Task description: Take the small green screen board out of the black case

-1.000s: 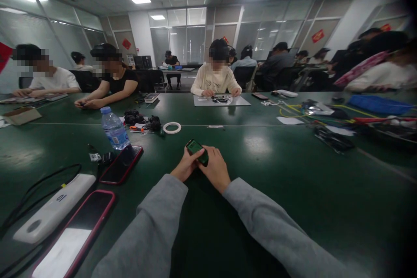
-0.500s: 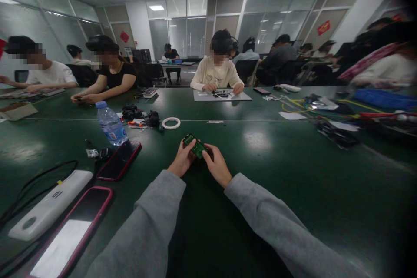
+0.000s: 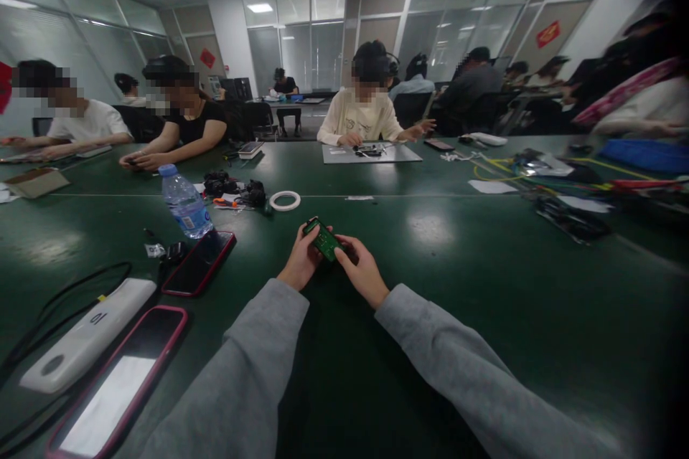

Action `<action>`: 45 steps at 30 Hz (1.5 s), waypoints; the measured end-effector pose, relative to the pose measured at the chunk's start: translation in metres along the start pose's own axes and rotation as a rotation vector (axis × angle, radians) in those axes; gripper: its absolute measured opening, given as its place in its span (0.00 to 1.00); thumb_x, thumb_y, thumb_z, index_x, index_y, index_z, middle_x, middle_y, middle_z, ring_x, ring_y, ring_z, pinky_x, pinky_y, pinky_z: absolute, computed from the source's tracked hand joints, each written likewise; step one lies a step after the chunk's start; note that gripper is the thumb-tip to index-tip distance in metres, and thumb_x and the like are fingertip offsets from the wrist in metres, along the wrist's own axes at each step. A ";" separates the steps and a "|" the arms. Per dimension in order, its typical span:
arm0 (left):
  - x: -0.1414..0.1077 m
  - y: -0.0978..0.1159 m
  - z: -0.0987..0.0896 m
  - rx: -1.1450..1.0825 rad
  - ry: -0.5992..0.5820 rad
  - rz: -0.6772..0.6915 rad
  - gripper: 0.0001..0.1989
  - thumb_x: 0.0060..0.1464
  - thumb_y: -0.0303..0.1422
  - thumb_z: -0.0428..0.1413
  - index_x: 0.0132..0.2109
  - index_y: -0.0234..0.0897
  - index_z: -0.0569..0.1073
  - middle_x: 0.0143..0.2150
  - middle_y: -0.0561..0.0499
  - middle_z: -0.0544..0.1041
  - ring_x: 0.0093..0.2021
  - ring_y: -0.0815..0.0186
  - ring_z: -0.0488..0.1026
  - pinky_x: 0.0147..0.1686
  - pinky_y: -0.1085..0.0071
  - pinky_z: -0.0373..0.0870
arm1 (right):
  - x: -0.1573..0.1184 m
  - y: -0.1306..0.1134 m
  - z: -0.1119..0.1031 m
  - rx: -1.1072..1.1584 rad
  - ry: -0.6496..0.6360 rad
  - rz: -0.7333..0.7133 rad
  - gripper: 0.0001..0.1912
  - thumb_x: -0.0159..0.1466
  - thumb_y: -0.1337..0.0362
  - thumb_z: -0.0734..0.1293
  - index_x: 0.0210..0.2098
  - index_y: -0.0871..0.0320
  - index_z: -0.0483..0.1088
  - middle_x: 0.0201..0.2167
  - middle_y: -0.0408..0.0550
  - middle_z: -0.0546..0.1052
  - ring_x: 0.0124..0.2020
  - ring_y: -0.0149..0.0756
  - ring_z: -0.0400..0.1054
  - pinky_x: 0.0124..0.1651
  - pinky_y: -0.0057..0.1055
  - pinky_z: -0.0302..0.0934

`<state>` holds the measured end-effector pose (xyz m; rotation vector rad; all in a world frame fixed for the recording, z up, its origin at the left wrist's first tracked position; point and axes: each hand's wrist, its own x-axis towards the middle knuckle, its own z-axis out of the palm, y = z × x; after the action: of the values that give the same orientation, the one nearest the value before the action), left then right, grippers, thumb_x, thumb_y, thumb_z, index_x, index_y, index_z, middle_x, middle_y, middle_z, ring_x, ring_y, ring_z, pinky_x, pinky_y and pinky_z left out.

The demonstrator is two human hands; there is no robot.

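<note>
A small green circuit board (image 3: 326,244) is held up in front of me, tilted above the dark green table (image 3: 474,301). My left hand (image 3: 300,257) grips its left end, the thumb resting on the upper face. The right edge is pinched by my right hand (image 3: 364,267), with that thumb near the lower corner. Fingers of both hands are partly hidden beneath and behind the board. Small parts show on the board's face, too fine to make out.
To my left lie a phone (image 3: 200,264) in a red case, a second phone (image 3: 121,384), a white device (image 3: 89,337) with cables, and a water bottle (image 3: 186,202). A white ring (image 3: 285,201) lies ahead. Across the table a person (image 3: 363,107) works at a grey mat (image 3: 401,153).
The board's face now shows more fully as the left thumb sits nearer its far end. Both hands keep their hold. The person opposite has moved one hand outward from the mat.
</note>
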<state>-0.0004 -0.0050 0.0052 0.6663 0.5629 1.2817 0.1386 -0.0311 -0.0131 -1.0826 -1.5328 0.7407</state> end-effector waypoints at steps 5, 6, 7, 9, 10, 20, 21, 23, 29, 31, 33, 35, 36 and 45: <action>-0.003 0.004 0.004 -0.008 -0.013 -0.040 0.24 0.50 0.38 0.57 0.54 0.44 0.64 0.45 0.47 0.75 0.43 0.61 0.73 0.44 0.62 0.68 | -0.003 -0.006 0.001 0.133 -0.101 0.051 0.24 0.60 0.54 0.64 0.52 0.58 0.59 0.44 0.50 0.69 0.44 0.36 0.66 0.49 0.36 0.62; -0.004 0.004 0.004 -0.006 -0.013 -0.039 0.24 0.50 0.38 0.57 0.54 0.43 0.64 0.45 0.47 0.75 0.44 0.61 0.73 0.45 0.61 0.68 | -0.004 -0.007 0.001 0.163 -0.135 0.053 0.26 0.60 0.55 0.65 0.54 0.58 0.57 0.45 0.50 0.69 0.44 0.36 0.66 0.49 0.36 0.62; -0.004 0.004 0.005 -0.003 -0.012 -0.038 0.24 0.50 0.38 0.57 0.54 0.43 0.64 0.45 0.47 0.75 0.44 0.60 0.73 0.45 0.61 0.67 | -0.005 -0.008 0.002 0.186 -0.163 0.051 0.28 0.60 0.55 0.65 0.55 0.58 0.55 0.46 0.51 0.69 0.45 0.36 0.66 0.50 0.36 0.62; -0.004 0.004 0.006 0.003 -0.022 -0.042 0.24 0.50 0.37 0.57 0.55 0.42 0.64 0.45 0.47 0.75 0.45 0.60 0.73 0.47 0.60 0.67 | -0.006 -0.010 0.003 0.195 -0.182 0.034 0.30 0.60 0.56 0.65 0.57 0.58 0.52 0.49 0.52 0.67 0.48 0.36 0.65 0.52 0.36 0.62; -0.004 0.004 0.006 0.005 -0.026 -0.039 0.24 0.50 0.37 0.57 0.55 0.42 0.64 0.45 0.47 0.75 0.45 0.60 0.72 0.47 0.61 0.66 | -0.007 -0.010 0.002 0.162 -0.168 0.017 0.30 0.60 0.57 0.65 0.57 0.58 0.52 0.49 0.52 0.67 0.48 0.37 0.65 0.52 0.36 0.61; -0.005 -0.005 0.017 -0.078 -0.120 -0.230 0.24 0.52 0.50 0.51 0.47 0.36 0.71 0.45 0.45 0.74 0.48 0.60 0.70 0.51 0.64 0.63 | 0.004 -0.010 -0.009 -0.608 0.006 -0.318 0.32 0.55 0.73 0.62 0.59 0.57 0.54 0.56 0.52 0.58 0.59 0.46 0.51 0.61 0.48 0.49; -0.005 -0.005 0.016 -0.088 -0.114 -0.232 0.26 0.51 0.51 0.50 0.47 0.35 0.71 0.45 0.44 0.74 0.49 0.59 0.69 0.51 0.63 0.64 | 0.002 -0.013 -0.008 -0.625 -0.037 -0.346 0.33 0.55 0.74 0.62 0.60 0.57 0.54 0.57 0.53 0.57 0.59 0.46 0.50 0.61 0.49 0.49; -0.006 -0.002 0.013 -0.094 -0.087 -0.227 0.29 0.50 0.53 0.50 0.48 0.33 0.71 0.44 0.43 0.75 0.48 0.58 0.70 0.51 0.62 0.64 | -0.004 -0.022 -0.003 -0.625 -0.135 -0.411 0.36 0.55 0.74 0.62 0.61 0.56 0.51 0.59 0.53 0.53 0.60 0.47 0.47 0.62 0.49 0.48; -0.004 0.008 0.001 -0.042 -0.014 -0.226 0.36 0.47 0.58 0.48 0.48 0.31 0.72 0.42 0.41 0.76 0.47 0.55 0.71 0.49 0.61 0.66 | -0.012 -0.034 0.002 -0.387 -0.180 -0.430 0.33 0.59 0.62 0.66 0.61 0.58 0.51 0.58 0.55 0.52 0.61 0.44 0.47 0.63 0.45 0.49; -0.003 0.008 0.001 -0.022 -0.004 -0.210 0.36 0.48 0.58 0.47 0.48 0.32 0.73 0.43 0.41 0.76 0.48 0.56 0.71 0.49 0.62 0.65 | -0.007 -0.027 0.001 -0.222 -0.097 -0.279 0.28 0.61 0.58 0.64 0.58 0.60 0.54 0.54 0.56 0.59 0.56 0.41 0.55 0.59 0.43 0.54; -0.003 0.007 0.003 0.006 -0.012 -0.212 0.35 0.48 0.58 0.47 0.48 0.32 0.73 0.45 0.42 0.76 0.48 0.56 0.70 0.50 0.62 0.65 | 0.000 -0.018 -0.001 0.002 -0.102 -0.071 0.24 0.63 0.54 0.62 0.53 0.60 0.57 0.49 0.54 0.65 0.51 0.38 0.61 0.54 0.40 0.60; -0.004 0.005 0.006 0.020 -0.038 -0.226 0.33 0.49 0.57 0.47 0.49 0.34 0.73 0.46 0.42 0.75 0.49 0.56 0.70 0.50 0.61 0.65 | 0.006 -0.011 -0.003 0.221 -0.174 0.109 0.22 0.63 0.51 0.61 0.50 0.60 0.60 0.45 0.51 0.69 0.47 0.36 0.64 0.52 0.37 0.62; -0.004 0.005 0.008 0.019 -0.050 -0.224 0.32 0.49 0.57 0.47 0.49 0.35 0.72 0.47 0.43 0.75 0.49 0.56 0.70 0.50 0.60 0.65 | 0.009 -0.009 -0.004 0.305 -0.207 0.172 0.22 0.62 0.51 0.62 0.48 0.60 0.61 0.45 0.50 0.69 0.47 0.36 0.65 0.51 0.36 0.62; 0.005 -0.002 0.000 0.153 -0.028 -0.114 0.25 0.48 0.44 0.58 0.50 0.35 0.69 0.44 0.44 0.75 0.42 0.62 0.73 0.47 0.64 0.67 | 0.015 -0.003 -0.012 0.510 -0.070 0.332 0.27 0.52 0.55 0.71 0.46 0.61 0.62 0.40 0.49 0.72 0.41 0.36 0.68 0.44 0.32 0.64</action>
<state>0.0017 -0.0008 0.0036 0.7667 0.6711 1.1290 0.1494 -0.0197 -0.0010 -0.9316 -1.1347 1.3267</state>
